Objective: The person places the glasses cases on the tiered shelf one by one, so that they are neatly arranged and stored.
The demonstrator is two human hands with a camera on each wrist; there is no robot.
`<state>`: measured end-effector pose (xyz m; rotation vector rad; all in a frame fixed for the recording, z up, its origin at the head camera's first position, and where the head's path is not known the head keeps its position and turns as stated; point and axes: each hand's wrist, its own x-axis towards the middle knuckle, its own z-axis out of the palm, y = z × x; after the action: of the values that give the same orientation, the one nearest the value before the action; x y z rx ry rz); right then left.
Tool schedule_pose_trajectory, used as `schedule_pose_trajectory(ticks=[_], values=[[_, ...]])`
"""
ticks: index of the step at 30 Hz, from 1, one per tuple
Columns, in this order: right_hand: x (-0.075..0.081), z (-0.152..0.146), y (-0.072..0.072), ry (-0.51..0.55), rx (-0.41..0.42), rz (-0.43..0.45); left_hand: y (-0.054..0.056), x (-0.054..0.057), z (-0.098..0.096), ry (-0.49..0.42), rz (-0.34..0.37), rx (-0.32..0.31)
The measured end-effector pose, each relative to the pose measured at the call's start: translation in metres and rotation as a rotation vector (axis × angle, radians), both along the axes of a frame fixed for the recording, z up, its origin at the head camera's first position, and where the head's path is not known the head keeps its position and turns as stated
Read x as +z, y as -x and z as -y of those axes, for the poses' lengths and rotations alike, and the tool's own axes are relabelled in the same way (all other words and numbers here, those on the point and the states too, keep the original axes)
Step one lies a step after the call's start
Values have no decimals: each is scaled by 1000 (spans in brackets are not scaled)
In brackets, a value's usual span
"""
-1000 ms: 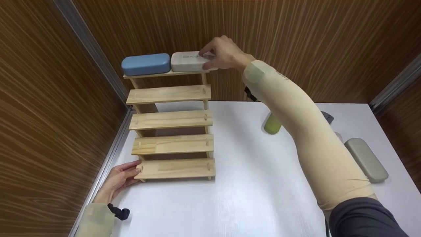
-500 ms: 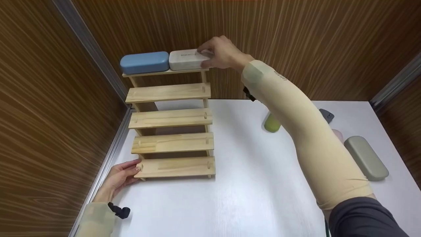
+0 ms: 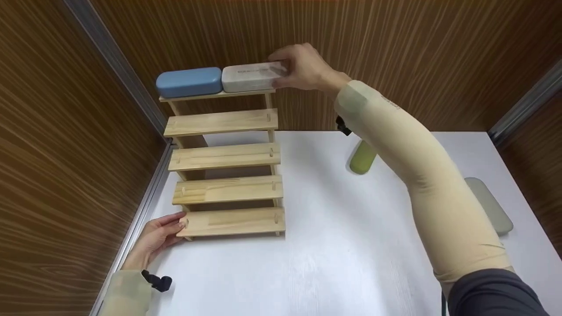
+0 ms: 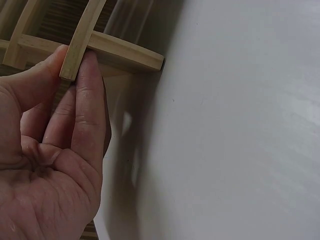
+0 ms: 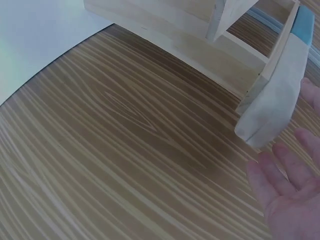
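Note:
A tiered wooden rack (image 3: 237, 220) stands at the left of the white table. Its bottom tier's left end is pinched between thumb and fingers of my left hand (image 3: 153, 237); the left wrist view shows the fingertips on the thin wooden edge (image 4: 75, 57). Side by side on the top tier lie a blue glasses case (image 3: 189, 82) and a whitish glasses case (image 3: 248, 79) with small lettering. My right hand (image 3: 305, 68) is at the right end of the whitish case. Seen from the right wrist, its fingers (image 5: 272, 175) are spread loosely beside the case, not curled round it.
An olive-green case (image 3: 363, 157) lies on the table right of the rack. Farther right is a grey-beige case (image 3: 489, 206), partly behind my right arm. Wood-grain panels (image 3: 417, 66) close in the back and sides, the left one near the rack.
My right hand has drawn slightly right along the whitish case, its fingers loosening. The right forearm has swung right, covering a pink and a dark grey thing. My left hand keeps its pinch.

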<state>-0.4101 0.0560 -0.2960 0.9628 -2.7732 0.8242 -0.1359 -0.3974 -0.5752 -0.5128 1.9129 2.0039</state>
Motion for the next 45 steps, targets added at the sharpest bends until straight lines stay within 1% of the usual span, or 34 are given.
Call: schedule_pose_trajectory(ticks=[4, 8, 12, 16, 23, 25, 29, 36, 39, 45], values=[[0, -9, -6, 30, 12, -3, 1, 0, 1, -1, 7, 2], [-4, -19, -13, 40, 32, -19, 1, -2, 1, 4, 13, -6], [-12, -29, -22, 52, 61, -51, 0, -3, 3, -12, 5, -1], [-19, -39, -29, 68, 91, -64, 0, -3, 4, -27, -4, 3], [-36, -64, -39, 63, 119, -85, -1, -4, 5, -7, 6, 11], [-43, -74, -42, 59, 110, -81, -1, -4, 4, -4, 9, 14], [-58, -94, -48, 62, 72, -44, 0, -6, 5, -10, 9, 12], [-91, -128, -52, 85, 33, -9, 0, -7, 7, 14, 19, 23], [-106, -142, -54, 95, 4, 32, -2, -9, 6, 21, 22, 32], [-137, -170, -59, 99, -51, 113, -4, -12, 8, -8, 12, 30]])
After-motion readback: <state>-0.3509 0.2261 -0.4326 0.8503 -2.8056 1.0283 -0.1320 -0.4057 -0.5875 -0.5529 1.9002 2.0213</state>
